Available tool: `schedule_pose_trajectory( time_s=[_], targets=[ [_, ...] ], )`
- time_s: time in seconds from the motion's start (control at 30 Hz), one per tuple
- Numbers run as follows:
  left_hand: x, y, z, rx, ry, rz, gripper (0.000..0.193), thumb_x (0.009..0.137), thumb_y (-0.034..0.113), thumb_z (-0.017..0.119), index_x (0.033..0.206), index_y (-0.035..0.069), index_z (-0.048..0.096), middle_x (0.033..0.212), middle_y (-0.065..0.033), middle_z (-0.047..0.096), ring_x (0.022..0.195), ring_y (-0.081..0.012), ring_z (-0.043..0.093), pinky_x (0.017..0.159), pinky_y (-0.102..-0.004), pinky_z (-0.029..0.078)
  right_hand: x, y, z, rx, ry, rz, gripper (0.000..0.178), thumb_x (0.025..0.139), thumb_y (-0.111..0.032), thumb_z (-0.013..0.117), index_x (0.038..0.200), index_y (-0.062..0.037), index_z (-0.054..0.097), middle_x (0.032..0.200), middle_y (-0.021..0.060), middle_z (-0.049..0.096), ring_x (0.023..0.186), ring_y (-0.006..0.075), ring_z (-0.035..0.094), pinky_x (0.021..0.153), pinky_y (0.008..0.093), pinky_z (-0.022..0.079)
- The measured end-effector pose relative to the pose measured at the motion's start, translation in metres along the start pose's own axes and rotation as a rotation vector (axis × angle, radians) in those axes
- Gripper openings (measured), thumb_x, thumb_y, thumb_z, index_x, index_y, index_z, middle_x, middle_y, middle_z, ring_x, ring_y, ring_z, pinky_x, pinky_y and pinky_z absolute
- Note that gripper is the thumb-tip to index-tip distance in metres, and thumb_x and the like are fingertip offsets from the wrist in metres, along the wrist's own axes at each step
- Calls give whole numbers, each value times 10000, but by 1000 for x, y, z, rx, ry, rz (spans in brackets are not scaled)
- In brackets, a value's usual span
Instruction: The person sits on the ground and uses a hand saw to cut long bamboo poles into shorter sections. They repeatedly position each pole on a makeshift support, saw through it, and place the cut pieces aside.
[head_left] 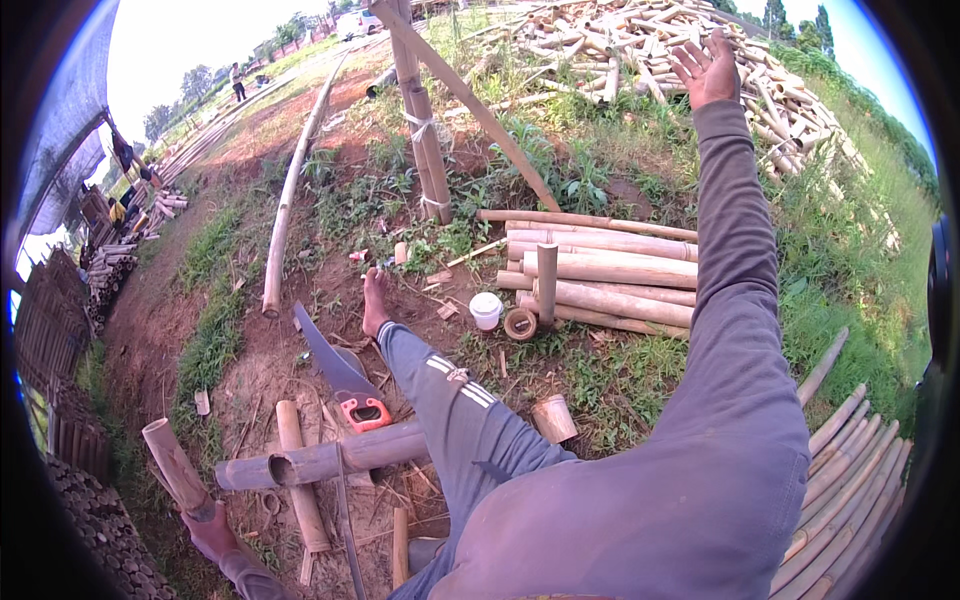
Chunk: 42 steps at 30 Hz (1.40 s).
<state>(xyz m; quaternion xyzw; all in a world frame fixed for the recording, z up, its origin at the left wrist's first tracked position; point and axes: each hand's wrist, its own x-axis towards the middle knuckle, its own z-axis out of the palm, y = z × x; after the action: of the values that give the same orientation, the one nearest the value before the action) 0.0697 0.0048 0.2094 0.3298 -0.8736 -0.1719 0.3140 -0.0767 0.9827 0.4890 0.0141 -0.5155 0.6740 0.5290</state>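
At the lower left, my left hand [212,532] is closed around the lower end of a short bamboo piece [172,458], which tilts up and to the left. My right arm is stretched far out, and my right hand [710,72] is raised with its fingers spread and nothing in it. Near my left hand a bamboo pole with a notch [375,449] lies crosswise over another bamboo piece [309,518]. Just beyond the pole lies a handsaw [335,362] with an orange-red handle. A long, thin dark strip [350,530] crosses the pole's near side.
Several cut bamboo poles [625,268] are stacked ahead, beside a white tub [486,309]. A post [425,150] with a slanting brace stands behind them. A large bamboo heap [620,50] fills the far right. More bamboo lengths [850,490] lie lower right. A person [237,83] stands far off.
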Motion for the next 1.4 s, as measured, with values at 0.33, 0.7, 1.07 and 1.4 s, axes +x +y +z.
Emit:
schedule_pose_trajectory(
  time_s=[0.33,0.7,1.07,1.4],
  targets=[
    [67,90,-172,-957,-197,133,659,971,377,772,1440,-36,560,1262,-200,691,1109,-273,688,1027,-434,549,-401,150,79,-102,-981,710,376,1030,-193,713,1318,39,644,1147,97,727,1017,159,711,919,303,586],
    [55,253,-203,-1759,-663,342,840,980,529,693,1539,-38,422,1438,-246,587,1313,-356,601,1145,-499,476,-440,-51,258,-53,-1179,-405,971,752,-436,894,1500,-9,446,1229,264,683,1128,433,699,989,535,543],
    [-40,172,-6,-545,-870,356,855,929,357,843,1584,31,401,1310,-179,662,1129,-240,675,991,-404,548,-221,82,-55,-1039,-776,-128,872,758,-269,863,1514,-107,459,1241,236,701,1121,427,705,983,477,562],
    [-48,-180,-74,120,-668,-485,552,886,283,853,1301,15,607,1002,-113,680,821,-212,664,567,-376,553,-188,230,-237,-1895,-763,392,996,775,-273,869,1627,-268,353,1514,114,559,1367,353,578,1111,534,484]
  ],
)
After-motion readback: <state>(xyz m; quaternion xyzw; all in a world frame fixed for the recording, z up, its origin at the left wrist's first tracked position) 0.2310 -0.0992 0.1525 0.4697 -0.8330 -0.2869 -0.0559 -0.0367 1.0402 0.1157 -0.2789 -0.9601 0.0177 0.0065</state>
